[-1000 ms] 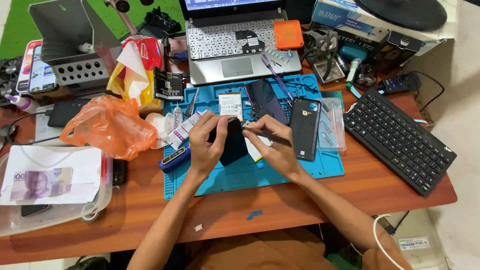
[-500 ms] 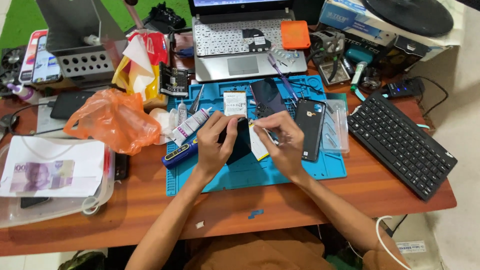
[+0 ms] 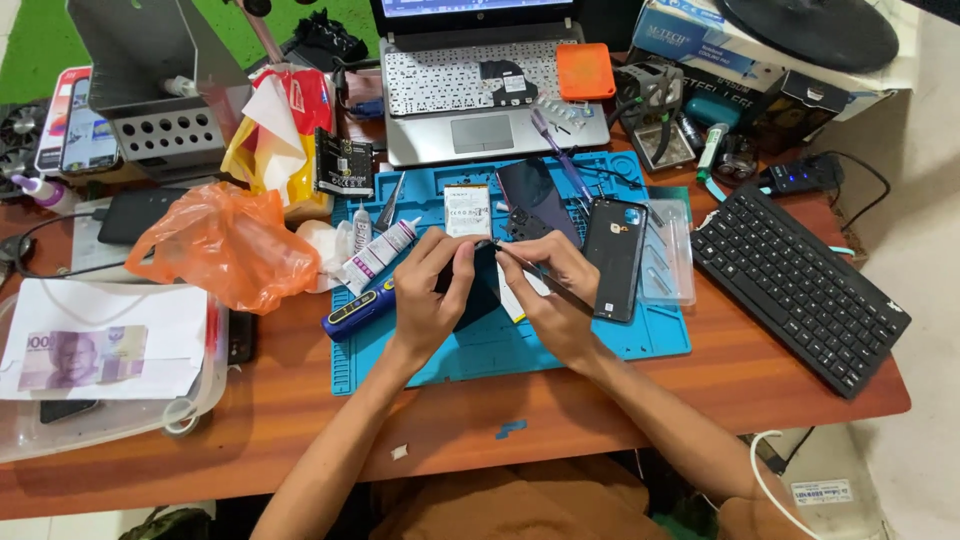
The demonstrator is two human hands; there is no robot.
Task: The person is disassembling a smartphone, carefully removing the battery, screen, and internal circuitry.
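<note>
Our left hand (image 3: 430,295) clamps a dark phone body (image 3: 478,290) against the blue repair mat (image 3: 560,345), steadying it; our right hand (image 3: 556,290) pinches thin tweezers (image 3: 515,258), tips meeting the phone's upper edge. Beyond lie a white battery (image 3: 467,210), a black back cover (image 3: 614,258), a glue tube (image 3: 380,255) and a blue screwdriver (image 3: 356,310), seemingly kept within reach; an orange bag (image 3: 225,245) sits left, a black keyboard (image 3: 800,290) right.

Dark phone (image 3: 478,290) at frame center is mostly covered by the left hand (image 3: 430,300); laptop (image 3: 490,90) screen is cut off up top.
</note>
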